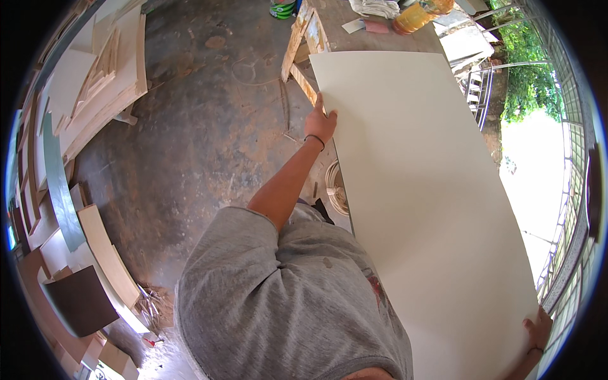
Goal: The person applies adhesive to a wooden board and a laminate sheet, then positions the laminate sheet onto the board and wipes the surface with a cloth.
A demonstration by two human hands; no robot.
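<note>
A large white board (424,177), flat and smooth, stretches from the workbench at the top down along my right side. My left hand (321,123), with a dark band at its wrist, grips the board's left edge near the far end; some of its fingers are hidden by the edge. Far to the lower right, my right hand (538,330) holds the opposite edge, thumb on the top face and the other fingers mostly out of sight. The near end of the board runs out of the picture beside my grey shirt.
Beyond the board, a worn workbench (354,39) carries a bottle of amber liquid (415,20), folded cloths (375,6) and small cards. A green can (282,9) stands left of it. Cut panels (95,82) and offcuts (107,253) line the left. A metal grille (575,145) bounds the right.
</note>
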